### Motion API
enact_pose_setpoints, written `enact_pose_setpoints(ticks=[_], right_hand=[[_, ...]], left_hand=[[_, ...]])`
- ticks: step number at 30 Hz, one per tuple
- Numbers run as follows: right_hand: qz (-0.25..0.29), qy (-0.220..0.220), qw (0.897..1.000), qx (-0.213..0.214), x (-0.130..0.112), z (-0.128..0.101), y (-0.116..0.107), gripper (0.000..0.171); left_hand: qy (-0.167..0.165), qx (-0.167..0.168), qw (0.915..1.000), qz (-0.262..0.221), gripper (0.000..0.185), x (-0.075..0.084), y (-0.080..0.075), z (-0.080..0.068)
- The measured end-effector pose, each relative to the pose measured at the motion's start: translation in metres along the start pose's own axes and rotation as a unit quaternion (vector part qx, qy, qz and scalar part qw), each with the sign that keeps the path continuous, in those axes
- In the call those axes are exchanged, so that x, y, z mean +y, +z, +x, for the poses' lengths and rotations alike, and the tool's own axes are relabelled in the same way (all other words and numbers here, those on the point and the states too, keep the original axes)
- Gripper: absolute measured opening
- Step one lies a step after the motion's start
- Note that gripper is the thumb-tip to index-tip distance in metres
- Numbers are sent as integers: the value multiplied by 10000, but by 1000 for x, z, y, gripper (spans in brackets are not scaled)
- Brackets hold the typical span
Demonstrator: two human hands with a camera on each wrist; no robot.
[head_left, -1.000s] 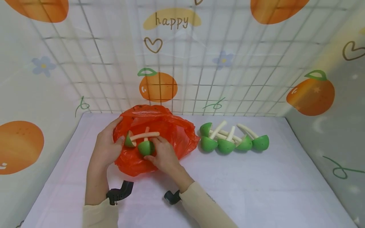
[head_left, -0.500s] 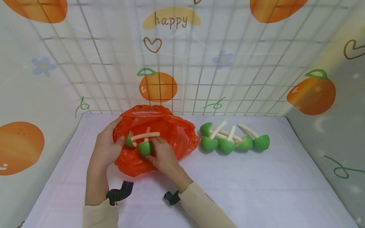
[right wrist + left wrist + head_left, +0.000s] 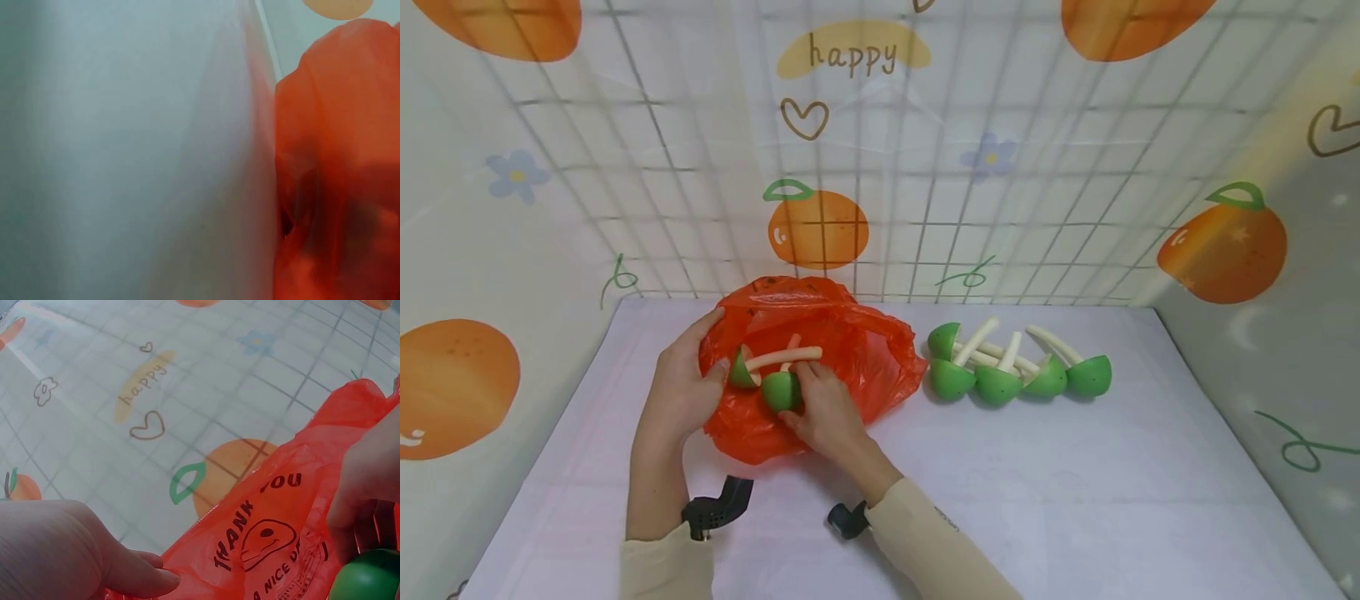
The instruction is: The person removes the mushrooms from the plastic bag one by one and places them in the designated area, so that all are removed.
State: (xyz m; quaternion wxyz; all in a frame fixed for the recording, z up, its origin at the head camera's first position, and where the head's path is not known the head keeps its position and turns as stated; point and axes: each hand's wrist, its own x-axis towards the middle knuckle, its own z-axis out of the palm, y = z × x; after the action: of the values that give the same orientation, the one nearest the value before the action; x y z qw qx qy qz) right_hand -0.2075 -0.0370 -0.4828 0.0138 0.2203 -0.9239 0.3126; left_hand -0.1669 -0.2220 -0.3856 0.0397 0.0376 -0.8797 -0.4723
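A red plastic bag lies with its mouth facing the head camera, black print showing in the left wrist view. My left hand holds the bag's left edge, thumb on the near side and fingers mostly hidden behind. Just inside the mouth, my right hand grips the round green cap of a toy mushroom, whose pale stem points away. Across that stem lies the stem of another green-capped mushroom, near my left thumb. In the right wrist view the bag fills the right side and the hand is out of sight.
Several more green-capped toy mushrooms lie in a cluster on the white table, right of the bag. A patterned cloth wall stands behind the table. Black wrist cameras stick out from both forearms.
The right hand has shifted slightly left with the mushroom, and the stem leans a little more to the right. The left hand and the bag stay in place.
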Motion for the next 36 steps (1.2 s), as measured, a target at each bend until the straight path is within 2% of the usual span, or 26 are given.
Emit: enact_pose_setpoints(ticks=[9, 19, 25, 30, 36], right_hand=[[75, -71, 9999, -69, 3, -5, -2, 73], [137, 7, 9998, -148, -4, -21, -18, 71], [59, -91, 9995, -305, -5, -36, -33, 71], [25, -105, 9996, -277, -3, -45, -43, 72], [-319, -251, 9989, -244, 1, -52, -50, 74]], left_hand=[[66, 29, 10000, -16, 73, 2, 1, 0], [103, 24, 9999, -109, 74, 6, 0, -4], [223, 119, 9996, -135, 74, 3, 0, -4], [319, 175, 9993, -131, 74, 2, 0, -3], [406, 160, 9989, -151, 74, 2, 1, -4]])
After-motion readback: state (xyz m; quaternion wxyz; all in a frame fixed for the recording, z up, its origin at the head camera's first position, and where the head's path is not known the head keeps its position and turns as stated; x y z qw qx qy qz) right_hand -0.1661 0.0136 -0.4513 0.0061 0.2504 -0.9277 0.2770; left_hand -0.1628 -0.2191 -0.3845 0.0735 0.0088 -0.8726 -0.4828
